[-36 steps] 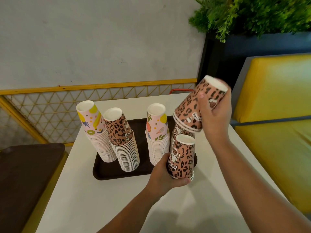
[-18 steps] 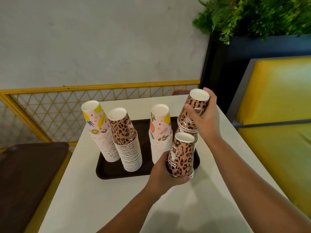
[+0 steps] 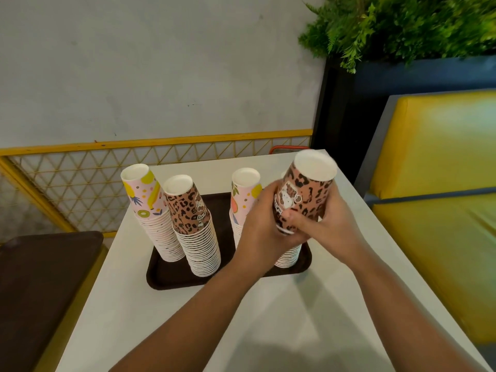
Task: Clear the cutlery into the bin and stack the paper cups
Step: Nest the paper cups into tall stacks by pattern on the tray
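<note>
Paper cups with a leopard print (image 3: 303, 200), nested upside down into a short bundle, were held up in both hands above the near right part of a dark brown tray (image 3: 171, 277), white bases tilted toward the camera. The left hand (image 3: 264, 232) wrapped the bundle from the left, its fingers curled round the lower rims; the right hand (image 3: 326, 228) gripped it from the right, thumb across the printed side near the bottom. On the tray stood tall stacks of inverted cups: at the far left a fruit-print stack (image 3: 154, 218) leaning left, just beside it a leopard-print stack (image 3: 197, 232), and further right a second fruit-print stack (image 3: 243, 200), partly hidden behind the left hand. Under the hands, white rims of another stack (image 3: 288, 257) showed at the tray's right end; its print could not be told. The tray sat on a white table (image 3: 166, 331). A dark brown surface (image 3: 40, 285) lay to the left of the table, a yellow bench seat (image 3: 440, 205) to the right, and a yellow lattice rail (image 3: 80, 181) ran along the grey wall behind. Green foliage (image 3: 402, 25) spilled from a dark planter (image 3: 349, 111) at the upper right.
</note>
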